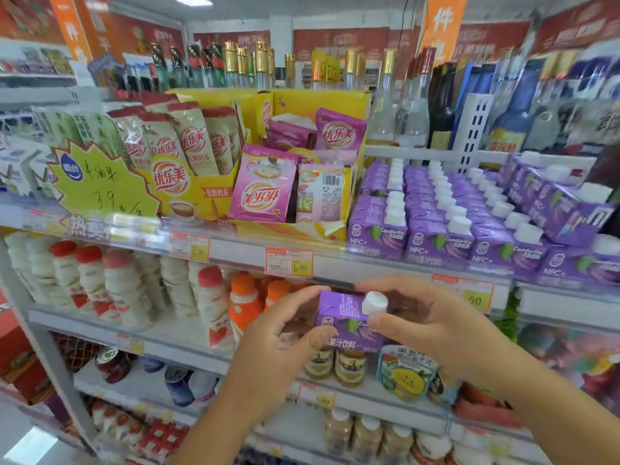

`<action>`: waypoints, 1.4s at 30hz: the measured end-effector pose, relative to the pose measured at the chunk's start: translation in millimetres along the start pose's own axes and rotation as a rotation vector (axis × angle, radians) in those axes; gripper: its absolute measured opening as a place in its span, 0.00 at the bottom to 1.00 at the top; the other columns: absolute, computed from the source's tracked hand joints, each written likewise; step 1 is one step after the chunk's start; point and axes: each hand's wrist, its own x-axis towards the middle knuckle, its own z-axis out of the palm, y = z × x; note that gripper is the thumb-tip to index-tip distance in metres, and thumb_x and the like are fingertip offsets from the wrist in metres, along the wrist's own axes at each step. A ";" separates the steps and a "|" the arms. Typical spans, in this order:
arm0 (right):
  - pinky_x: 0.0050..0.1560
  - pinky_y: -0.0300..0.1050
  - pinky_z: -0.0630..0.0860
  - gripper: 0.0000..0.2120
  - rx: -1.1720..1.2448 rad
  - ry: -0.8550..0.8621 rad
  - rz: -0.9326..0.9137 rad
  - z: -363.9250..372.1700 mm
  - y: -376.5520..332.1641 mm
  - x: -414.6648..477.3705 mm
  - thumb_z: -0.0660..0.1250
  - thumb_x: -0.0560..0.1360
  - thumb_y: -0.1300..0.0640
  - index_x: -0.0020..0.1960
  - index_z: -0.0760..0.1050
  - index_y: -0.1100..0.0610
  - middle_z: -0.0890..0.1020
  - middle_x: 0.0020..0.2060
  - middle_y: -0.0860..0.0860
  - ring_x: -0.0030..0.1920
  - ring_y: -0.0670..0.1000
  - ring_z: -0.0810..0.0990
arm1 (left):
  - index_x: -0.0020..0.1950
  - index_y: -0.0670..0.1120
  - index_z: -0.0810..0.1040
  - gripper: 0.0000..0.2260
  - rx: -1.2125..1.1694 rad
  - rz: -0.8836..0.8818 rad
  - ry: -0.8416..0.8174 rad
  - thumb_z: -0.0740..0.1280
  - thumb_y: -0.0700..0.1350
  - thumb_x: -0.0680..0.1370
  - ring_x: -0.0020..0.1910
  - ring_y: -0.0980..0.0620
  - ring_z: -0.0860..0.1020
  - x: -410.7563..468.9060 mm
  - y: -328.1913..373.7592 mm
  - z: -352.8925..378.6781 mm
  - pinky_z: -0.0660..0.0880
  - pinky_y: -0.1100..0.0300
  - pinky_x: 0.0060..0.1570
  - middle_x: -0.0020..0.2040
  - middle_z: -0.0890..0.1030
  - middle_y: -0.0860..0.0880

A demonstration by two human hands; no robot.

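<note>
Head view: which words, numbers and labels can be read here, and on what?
"优乐美": yellow cardboard display box and pink sachets.
"低糖奶茶": same box.
"Condorite", "NFC+": purple shelf cartons.
"果汁饮料": purple white-capped carton gripped by left hand and right hand.
"2.00": left shelf-edge price tag.
"1.00": middle shelf-edge price tag.
"3.9": yellow-green starburst sign.
"件": orange hanging banner.
Wall posters, bottle labels: blurred.

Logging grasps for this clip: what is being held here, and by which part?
A purple juice carton: the left hand pinches its left side, the right hand its right side by the white cap.
</note>
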 end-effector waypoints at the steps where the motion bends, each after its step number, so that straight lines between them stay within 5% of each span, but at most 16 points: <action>1: 0.48 0.37 0.79 0.13 -0.017 0.011 -0.011 -10.6 -10.1 4.9 0.70 0.68 0.47 0.53 0.81 0.42 0.85 0.45 0.45 0.47 0.45 0.83 | 0.56 0.67 0.78 0.15 0.017 0.053 0.012 0.72 0.54 0.70 0.52 0.65 0.80 11.1 10.2 0.5 0.76 0.68 0.50 0.53 0.82 0.67; 6: 0.43 0.27 0.75 0.07 -0.168 0.147 -0.042 -62.6 -49.5 35.7 0.70 0.74 0.53 0.52 0.80 0.47 0.85 0.42 0.40 0.43 0.37 0.82 | 0.56 0.70 0.72 0.16 0.129 0.226 0.050 0.67 0.60 0.69 0.50 0.67 0.77 73.0 55.3 8.8 0.72 0.75 0.47 0.53 0.78 0.71; 10: 0.52 0.42 0.78 0.03 -0.308 0.276 -0.081 -95.3 -62.7 69.1 0.69 0.76 0.54 0.49 0.79 0.47 0.85 0.44 0.45 0.46 0.45 0.83 | 0.71 0.57 0.70 0.25 0.381 0.368 0.102 0.70 0.57 0.75 0.62 0.64 0.72 120.6 60.8 17.1 0.69 0.66 0.60 0.62 0.76 0.63; 13: 0.53 0.53 0.79 0.02 -0.415 0.363 -0.057 -113.4 -57.8 100.3 0.67 0.78 0.53 0.49 0.77 0.46 0.84 0.47 0.45 0.49 0.51 0.83 | 0.69 0.49 0.73 0.25 0.733 0.547 0.142 0.67 0.60 0.77 0.65 0.51 0.71 144.9 47.7 21.3 0.67 0.53 0.66 0.65 0.78 0.51; 18: 0.29 0.35 0.69 0.03 -0.535 0.390 -0.001 -119.5 -38.0 143.8 0.65 0.80 0.52 0.50 0.76 0.49 0.80 0.43 0.47 0.32 0.47 0.75 | 0.61 0.52 0.81 0.23 0.911 0.676 0.035 0.56 0.65 0.79 0.67 0.52 0.72 157.3 17.5 23.0 0.67 0.51 0.65 0.61 0.81 0.55; 24: 0.56 0.49 0.75 0.09 -0.560 0.243 0.113 -116.5 -20.9 165.4 0.66 0.79 0.53 0.56 0.79 0.54 0.82 0.53 0.52 0.55 0.53 0.80 | 0.59 0.55 0.82 0.23 0.880 0.662 0.069 0.55 0.66 0.78 0.67 0.55 0.72 157.1 12.9 21.2 0.69 0.56 0.61 0.59 0.82 0.59; 30: 0.39 0.30 0.73 0.09 -0.525 0.165 0.129 -123.8 -24.2 165.6 0.67 0.78 0.54 0.56 0.78 0.56 0.82 0.51 0.50 0.48 0.49 0.82 | 0.61 0.56 0.81 0.24 0.903 0.649 0.048 0.54 0.67 0.78 0.66 0.54 0.75 156.2 12.5 20.8 0.71 0.54 0.60 0.60 0.82 0.58; 35: 0.56 0.48 0.79 0.03 -0.557 0.113 0.140 -124.6 -16.6 170.7 0.69 0.77 0.54 0.49 0.79 0.52 0.83 0.49 0.53 0.50 0.54 0.83 | 0.62 0.55 0.81 0.24 0.900 0.672 0.043 0.55 0.66 0.78 0.66 0.53 0.75 155.9 12.8 20.6 0.71 0.53 0.61 0.61 0.82 0.58; 42: 0.54 0.41 0.75 0.11 -0.724 -0.023 0.188 -127.5 -11.4 179.0 0.70 0.75 0.50 0.55 0.82 0.53 0.82 0.49 0.47 0.50 0.47 0.79 | 0.63 0.53 0.81 0.23 0.942 0.760 0.070 0.57 0.64 0.78 0.65 0.53 0.73 153.9 12.5 16.1 0.62 0.58 0.62 0.61 0.81 0.57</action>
